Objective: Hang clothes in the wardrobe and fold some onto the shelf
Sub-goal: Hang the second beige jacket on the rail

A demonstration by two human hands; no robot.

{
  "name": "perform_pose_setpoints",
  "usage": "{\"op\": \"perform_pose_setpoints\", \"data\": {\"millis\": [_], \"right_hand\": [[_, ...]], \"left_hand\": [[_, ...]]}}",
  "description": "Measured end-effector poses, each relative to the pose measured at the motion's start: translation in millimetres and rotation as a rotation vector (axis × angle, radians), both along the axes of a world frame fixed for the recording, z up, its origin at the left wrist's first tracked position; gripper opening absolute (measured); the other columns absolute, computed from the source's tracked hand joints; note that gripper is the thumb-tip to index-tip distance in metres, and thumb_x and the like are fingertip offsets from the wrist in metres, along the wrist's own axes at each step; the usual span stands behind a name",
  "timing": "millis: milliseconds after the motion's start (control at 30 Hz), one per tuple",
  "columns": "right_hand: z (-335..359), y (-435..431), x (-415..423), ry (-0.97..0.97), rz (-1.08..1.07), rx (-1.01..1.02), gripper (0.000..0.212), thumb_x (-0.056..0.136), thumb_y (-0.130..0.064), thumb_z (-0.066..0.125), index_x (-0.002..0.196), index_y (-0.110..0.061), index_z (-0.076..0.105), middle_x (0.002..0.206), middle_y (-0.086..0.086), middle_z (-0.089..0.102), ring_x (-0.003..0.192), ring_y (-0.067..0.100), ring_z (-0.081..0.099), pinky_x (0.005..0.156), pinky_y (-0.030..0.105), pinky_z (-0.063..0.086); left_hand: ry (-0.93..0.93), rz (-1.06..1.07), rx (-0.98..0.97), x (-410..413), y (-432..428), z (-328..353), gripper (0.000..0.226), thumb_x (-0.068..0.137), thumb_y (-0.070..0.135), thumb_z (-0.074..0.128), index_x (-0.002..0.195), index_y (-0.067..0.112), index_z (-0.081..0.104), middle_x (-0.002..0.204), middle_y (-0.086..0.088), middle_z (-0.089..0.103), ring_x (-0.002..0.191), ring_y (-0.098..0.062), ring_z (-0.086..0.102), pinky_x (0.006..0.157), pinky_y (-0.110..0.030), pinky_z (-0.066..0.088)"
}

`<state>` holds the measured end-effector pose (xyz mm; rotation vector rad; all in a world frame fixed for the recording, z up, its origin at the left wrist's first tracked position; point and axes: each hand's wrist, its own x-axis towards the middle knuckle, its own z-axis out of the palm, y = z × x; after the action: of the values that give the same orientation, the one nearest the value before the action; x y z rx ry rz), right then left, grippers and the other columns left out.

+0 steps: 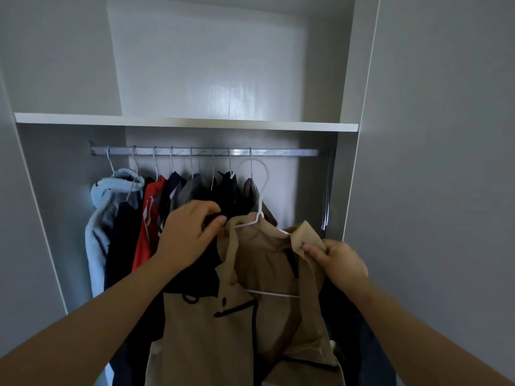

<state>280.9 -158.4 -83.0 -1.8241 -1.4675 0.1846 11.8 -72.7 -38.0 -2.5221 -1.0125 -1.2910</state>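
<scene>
Wardrobe [301,185] holding hung clothes [150,218], tan shirt [262,260] on hanger [260,208]

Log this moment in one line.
left hand: grips tan shirt | right hand: pinches its collar | white hanger: inside shirt, hook below rail

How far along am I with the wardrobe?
Done: several garments, including the blue hoodie, hang on the rail. In hand: left hand and right hand hold the tan jacket on its white hanger, hook below the rail. Remaining: hooking it; no folded clothes show on the shelf.
</scene>
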Motion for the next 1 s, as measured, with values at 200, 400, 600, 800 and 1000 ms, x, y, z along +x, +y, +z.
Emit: {"op": "perform_pose_setpoints", "data": {"millis": [200, 400, 600, 800, 1000], "right_hand": [[18.4, -1.3, -4.3, -0.099, 0.019, -0.006, 0.034, 0.09, -0.055, 0.043, 0.079, -0.028, 0.061, 0.086, -0.002, 0.068, 0.085, 0.019, 0.062, 0.073, 0.032, 0.045], [31.7, 1.9, -23.8, -0.36, -0.029, 0.072, 0.036, 0.097, -0.048, 0.028, 0.085, -0.024, 0.053, 0.089, 0.005, 0.067, 0.09, 0.025, 0.061, 0.08, 0.034, 0.035], [43.1, 2.7, -29.9, -0.359, 0.003, 0.093, 0.049, 0.091, -0.06, 0.028, 0.094, -0.024, 0.061, 0.087, 0.0, 0.066, 0.085, 0.021, 0.06, 0.069, 0.031, 0.043], [37.6, -2.1, -5.4, -0.06, 0.004, 0.059, 0.046, 0.091, -0.055, 0.041, 0.056, -0.025, 0.047, 0.063, -0.01, 0.055, 0.072, 0.016, 0.054, 0.065, 0.03, 0.039], [27.9, 1.2, -1.6, 0.037, 0.002, 0.026, 0.046, 0.09, -0.054, 0.044, 0.059, -0.022, 0.055, 0.065, -0.003, 0.059, 0.069, 0.014, 0.057, 0.059, 0.027, 0.04]], "left_hand": [[0.007, 0.075, -0.081, 27.6, -0.7, -16.1, 0.036, 0.092, 0.031, 0.052, 0.061, 0.027, 0.034, 0.057, 0.006, 0.047, 0.059, -0.018, 0.051, 0.047, -0.023, 0.025], [-0.025, 0.063, -0.054, 46.9, -11.8, -5.3, 0.043, 0.092, 0.037, 0.051, 0.058, 0.03, 0.026, 0.05, 0.01, 0.034, 0.054, -0.011, 0.041, 0.047, -0.026, 0.024], [0.026, -0.026, 0.03, 47.0, -9.5, -3.3, 0.034, 0.09, 0.04, 0.048, 0.065, 0.019, 0.039, 0.052, 0.009, 0.039, 0.053, -0.016, 0.047, 0.049, -0.026, 0.027], [0.125, 0.015, 0.118, 12.9, 1.6, -5.3, 0.047, 0.084, 0.048, 0.033, 0.076, 0.013, 0.063, 0.063, 0.0, 0.061, 0.058, -0.018, 0.059, 0.05, -0.024, 0.034], [0.088, -0.121, -0.295, 39.4, -2.3, -13.0, 0.049, 0.086, 0.044, 0.058, 0.128, 0.025, 0.043, 0.099, 0.014, 0.051, 0.092, -0.01, 0.054, 0.079, -0.028, 0.043]]}}
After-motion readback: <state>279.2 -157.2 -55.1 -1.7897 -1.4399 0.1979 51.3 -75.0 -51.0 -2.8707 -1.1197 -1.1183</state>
